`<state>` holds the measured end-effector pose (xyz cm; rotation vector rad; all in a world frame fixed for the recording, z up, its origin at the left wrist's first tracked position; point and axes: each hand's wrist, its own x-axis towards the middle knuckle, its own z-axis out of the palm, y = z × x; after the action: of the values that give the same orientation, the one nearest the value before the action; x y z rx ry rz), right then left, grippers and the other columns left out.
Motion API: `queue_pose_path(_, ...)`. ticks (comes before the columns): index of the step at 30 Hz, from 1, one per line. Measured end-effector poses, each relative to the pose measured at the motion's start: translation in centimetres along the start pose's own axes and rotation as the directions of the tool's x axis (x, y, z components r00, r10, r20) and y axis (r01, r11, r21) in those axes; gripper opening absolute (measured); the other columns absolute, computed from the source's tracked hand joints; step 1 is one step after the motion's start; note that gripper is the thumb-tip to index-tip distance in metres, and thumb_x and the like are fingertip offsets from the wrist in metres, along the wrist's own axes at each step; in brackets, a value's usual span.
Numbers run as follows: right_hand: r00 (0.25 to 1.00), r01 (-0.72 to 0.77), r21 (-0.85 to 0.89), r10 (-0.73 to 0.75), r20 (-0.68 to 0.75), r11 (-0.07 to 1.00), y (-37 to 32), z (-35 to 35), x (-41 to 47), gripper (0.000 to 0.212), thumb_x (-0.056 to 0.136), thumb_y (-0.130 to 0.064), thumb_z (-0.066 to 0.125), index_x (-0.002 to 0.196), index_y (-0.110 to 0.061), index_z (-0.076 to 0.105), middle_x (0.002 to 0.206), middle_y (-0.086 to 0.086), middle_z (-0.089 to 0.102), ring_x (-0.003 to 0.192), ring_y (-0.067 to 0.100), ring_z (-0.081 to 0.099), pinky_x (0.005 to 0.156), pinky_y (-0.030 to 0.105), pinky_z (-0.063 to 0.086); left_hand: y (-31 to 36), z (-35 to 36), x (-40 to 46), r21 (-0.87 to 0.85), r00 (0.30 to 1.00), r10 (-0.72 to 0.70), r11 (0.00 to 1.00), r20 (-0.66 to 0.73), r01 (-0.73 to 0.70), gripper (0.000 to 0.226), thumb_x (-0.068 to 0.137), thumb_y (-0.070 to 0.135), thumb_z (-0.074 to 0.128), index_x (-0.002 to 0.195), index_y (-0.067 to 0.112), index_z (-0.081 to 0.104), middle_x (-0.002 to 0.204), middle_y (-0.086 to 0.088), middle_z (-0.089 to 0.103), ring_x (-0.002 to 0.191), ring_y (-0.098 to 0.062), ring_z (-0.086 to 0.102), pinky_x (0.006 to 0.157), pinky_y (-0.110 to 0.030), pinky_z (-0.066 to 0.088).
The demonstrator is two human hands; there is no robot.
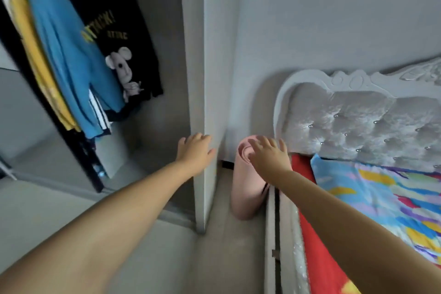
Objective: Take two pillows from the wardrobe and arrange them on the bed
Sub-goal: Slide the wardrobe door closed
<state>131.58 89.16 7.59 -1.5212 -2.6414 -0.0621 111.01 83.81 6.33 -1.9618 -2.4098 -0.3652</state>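
Fingers (202, 138) of the left hand (194, 154) lie spread against the front edge of the grey wardrobe (198, 79) side panel, holding nothing. Spread too, the right hand (268, 153) hovers over a pink rolled mat (243, 188) standing upright beside the bed (317, 258). No pillows can be made out. Soft shirts (71, 55) hang inside; a tufted, velvety headboard (358, 122) rises beyond the patterned blanket (381, 193).

Open wardrobe (167, 102) holds hanging clothes; multicoloured pillow (381, 193) lies on bed (317, 258).
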Motion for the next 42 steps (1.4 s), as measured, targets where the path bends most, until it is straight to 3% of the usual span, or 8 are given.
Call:
queue_pose_path(5,0.969,0.246,-0.005,-0.246,0.020,0.969,-14.2,-0.5,2.7,0.049,0.101,-0.034,0.032,0.148,-0.025,0.026,0.156,0.003,0.025,0.145,0.022,0.019,0.117,0.054,0.010,-13.9,-4.6,-5.6,0.048,0.968,-0.245,0.968,-0.058,0.248,0.041,0.094,0.043,0.044,0.129,0.022,0.049,0.126,-0.006,0.055,0.119,-0.026,0.050,0.098,-0.041,0.037)
queue_pose_path(11,0.930,0.367,0.082,-0.363,-0.057,0.927,-32.1,-1.6,5.6,0.048,0.101,-0.035,0.034,0.147,-0.023,0.031,0.153,0.004,0.032,0.141,0.024,0.027,0.117,0.052,0.014,-29.7,-10.9,-12.7,0.140,0.903,-0.396,0.897,-0.164,0.419,0.040,0.092,0.044,0.048,0.126,0.022,0.053,0.120,-0.007,0.060,0.113,-0.028,0.056,0.095,-0.040,0.040)
queue_pose_path(16,0.876,0.481,0.148,-0.478,-0.060,0.864,-44.2,-1.8,6.0,0.047,0.101,-0.032,0.032,0.147,-0.022,0.030,0.152,0.005,0.032,0.142,0.024,0.026,0.119,0.051,0.014,-39.2,-13.9,-15.3,0.154,0.853,-0.494,0.842,-0.167,0.517,0.043,0.094,0.044,0.044,0.130,0.022,0.050,0.125,-0.008,0.058,0.119,-0.027,0.051,0.098,-0.042,0.038)
queue_pose_path(24,0.863,0.504,0.085,-0.496,-0.092,0.860,-51.3,-2.3,14.5,0.049,0.102,-0.035,0.032,0.149,-0.022,0.028,0.154,0.005,0.030,0.143,0.024,0.026,0.118,0.051,0.017,-47.2,-14.6,-11.0,0.133,0.850,-0.499,0.843,-0.168,0.521,0.043,0.095,0.043,0.043,0.132,0.022,0.047,0.127,-0.006,0.055,0.121,-0.025,0.049,0.099,-0.041,0.037)
queue_pose_path(34,0.810,0.574,0.081,-0.549,-0.206,0.815,-61.1,-2.9,33.4,0.049,0.101,-0.034,0.033,0.148,-0.023,0.027,0.153,0.005,0.029,0.142,0.024,0.026,0.115,0.049,0.023,-60.7,-20.1,4.6,0.101,0.844,-0.458,0.860,-0.279,0.500,0.045,0.096,0.037,0.043,0.138,0.020,0.042,0.134,-0.007,0.051,0.126,-0.025,0.045,0.103,-0.041,0.034)
queue_pose_path(42,0.826,0.560,0.133,-0.539,-0.167,0.817,-68.7,-1.0,42.8,0.055,0.100,-0.038,0.036,0.150,-0.020,0.022,0.155,0.004,0.027,0.143,0.024,0.024,0.112,0.045,0.030,-69.8,-21.3,13.4,0.077,0.872,-0.394,0.899,-0.292,0.431,0.047,0.093,0.027,0.046,0.140,0.019,0.039,0.135,-0.007,0.049,0.125,-0.026,0.045,0.104,-0.040,0.035)
